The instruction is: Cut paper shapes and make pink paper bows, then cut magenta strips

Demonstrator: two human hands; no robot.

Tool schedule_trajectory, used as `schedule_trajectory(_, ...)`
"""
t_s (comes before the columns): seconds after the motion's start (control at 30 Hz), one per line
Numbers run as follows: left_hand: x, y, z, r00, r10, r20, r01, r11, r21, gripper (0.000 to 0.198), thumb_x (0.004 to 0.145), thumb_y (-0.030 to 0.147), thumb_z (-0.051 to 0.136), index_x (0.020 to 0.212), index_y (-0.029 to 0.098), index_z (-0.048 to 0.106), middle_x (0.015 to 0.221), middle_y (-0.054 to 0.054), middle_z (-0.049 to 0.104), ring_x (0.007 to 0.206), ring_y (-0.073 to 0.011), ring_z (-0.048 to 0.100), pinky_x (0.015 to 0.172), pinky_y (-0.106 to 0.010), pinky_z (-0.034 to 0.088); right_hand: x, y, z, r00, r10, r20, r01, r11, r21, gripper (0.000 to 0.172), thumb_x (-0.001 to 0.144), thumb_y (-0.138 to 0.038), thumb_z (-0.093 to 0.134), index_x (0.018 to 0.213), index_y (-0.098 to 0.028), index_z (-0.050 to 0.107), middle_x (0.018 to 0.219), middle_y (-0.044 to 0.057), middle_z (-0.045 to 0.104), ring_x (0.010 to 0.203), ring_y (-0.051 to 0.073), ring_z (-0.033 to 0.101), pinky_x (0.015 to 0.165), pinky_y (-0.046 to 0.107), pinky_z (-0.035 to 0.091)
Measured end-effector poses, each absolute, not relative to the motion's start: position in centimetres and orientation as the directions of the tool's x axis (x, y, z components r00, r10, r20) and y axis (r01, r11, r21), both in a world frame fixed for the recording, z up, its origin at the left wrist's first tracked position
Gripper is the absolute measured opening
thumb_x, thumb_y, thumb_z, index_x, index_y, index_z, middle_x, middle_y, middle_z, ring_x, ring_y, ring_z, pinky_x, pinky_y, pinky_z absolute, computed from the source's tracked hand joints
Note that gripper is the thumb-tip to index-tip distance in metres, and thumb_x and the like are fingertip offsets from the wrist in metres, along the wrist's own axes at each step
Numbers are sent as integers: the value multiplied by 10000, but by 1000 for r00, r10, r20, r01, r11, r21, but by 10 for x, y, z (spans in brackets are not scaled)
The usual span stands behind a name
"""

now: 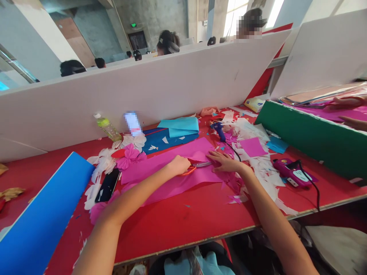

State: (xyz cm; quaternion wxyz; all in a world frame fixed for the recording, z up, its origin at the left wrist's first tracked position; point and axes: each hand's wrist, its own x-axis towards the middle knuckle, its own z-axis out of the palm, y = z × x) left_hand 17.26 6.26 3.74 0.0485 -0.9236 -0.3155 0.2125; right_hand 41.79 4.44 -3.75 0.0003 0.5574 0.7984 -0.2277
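Note:
A long magenta sheet (160, 191), which looks like crepe paper or thin fabric, lies across the middle of the red table. My left hand (179, 165) is closed round the orange handles of a pair of scissors (202, 165). Their metal blades point right, along a slit in the sheet. My right hand (225, 162) rests flat on the sheet's right part, fingers spread, close to the blade tips. Pink flower shapes (130, 156) and white flower shapes (106, 160) lie left of the sheet, beside a black phone (107, 185).
Behind the sheet are folded turquoise material (183, 128), a glue gun (219, 131), a bottle (107, 128) and a lit phone (132, 124). White scraps (266, 172) and a magenta device (295, 173) are to the right. Blue (54, 206) and green (309, 141) boards flank the space; another person's hands (348, 103) show far right.

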Motion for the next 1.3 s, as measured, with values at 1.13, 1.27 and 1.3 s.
schedule_trajectory(1.13,185,77,28,724,571,-388,573,-810,-125,466,882,476,321,913,163,665,971,-141,674,838,-261,641,661,-323,482,421,48,-45,-378,890,-254,886,268,-378,831,722,-540,532,1444,-324,184,1529,16,62,1391,292,-4,1093,543,22)
schedule_trajectory(1.27,191,76,27,730,568,-379,566,-814,-131,452,886,466,333,900,158,664,965,-143,676,854,-265,640,675,-326,483,421,47,-43,-377,891,-252,888,270,-372,820,724,-548,522,1442,-330,190,1527,16,78,1392,291,5,1090,551,42)
schedule_trajectory(1.3,192,75,27,729,570,-379,567,-813,-132,432,886,451,345,897,160,664,966,-140,677,857,-263,640,679,-324,482,421,47,-43,-380,890,-250,886,274,-374,818,725,-545,519,1442,-330,189,1527,16,80,1392,290,6,1089,553,43)
